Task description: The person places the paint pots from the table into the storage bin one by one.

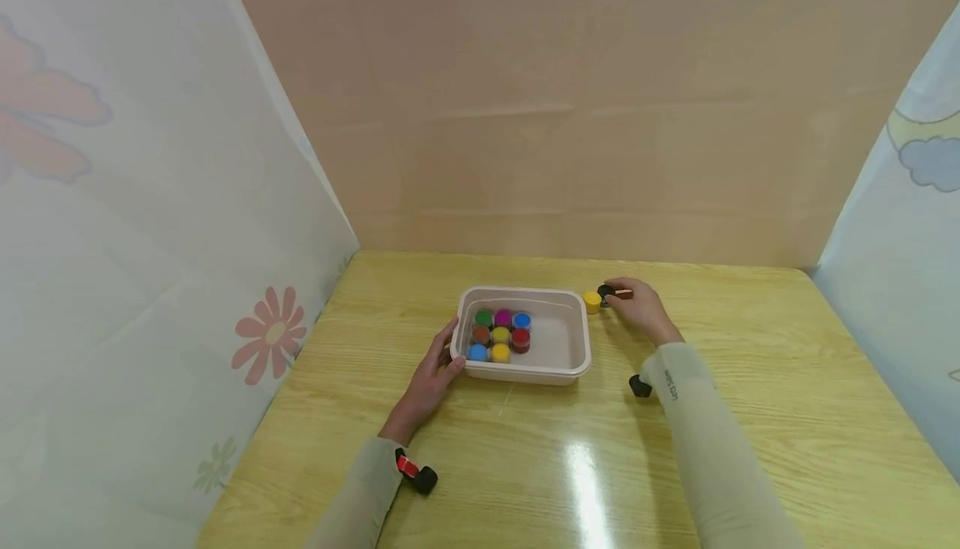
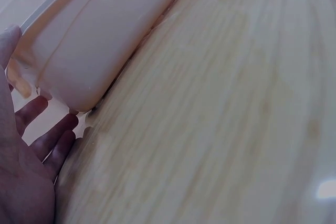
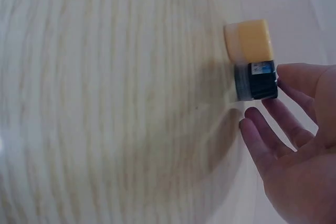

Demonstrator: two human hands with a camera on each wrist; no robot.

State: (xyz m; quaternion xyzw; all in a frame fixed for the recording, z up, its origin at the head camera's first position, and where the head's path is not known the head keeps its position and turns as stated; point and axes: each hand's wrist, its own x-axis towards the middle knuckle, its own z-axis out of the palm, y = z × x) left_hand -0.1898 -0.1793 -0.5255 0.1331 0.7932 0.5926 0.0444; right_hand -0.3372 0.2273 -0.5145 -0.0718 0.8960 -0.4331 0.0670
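A pale pink plastic box (image 1: 552, 376) stands on the table, with several small paint jars (image 1: 501, 336) of different colours grouped in its left part. My left hand (image 1: 428, 381) holds the box at its near left corner, thumb at the rim and fingers along the outer wall. In the left wrist view, those fingers (image 2: 48, 139) reach the lower side of the box. Off the box's right side, my right hand (image 1: 637, 307) pinches a black-lidded paint jar (image 3: 256, 81) between thumb and fingertips. Right beside it is a yellow-lidded paint jar (image 3: 250, 41).
The wood-grain table (image 1: 720, 416) runs back to a plain brown backdrop (image 1: 600, 116). Patterned sheets hang at the left (image 1: 150, 282) and right. Black wrist devices (image 1: 424, 480) sit on both forearms.
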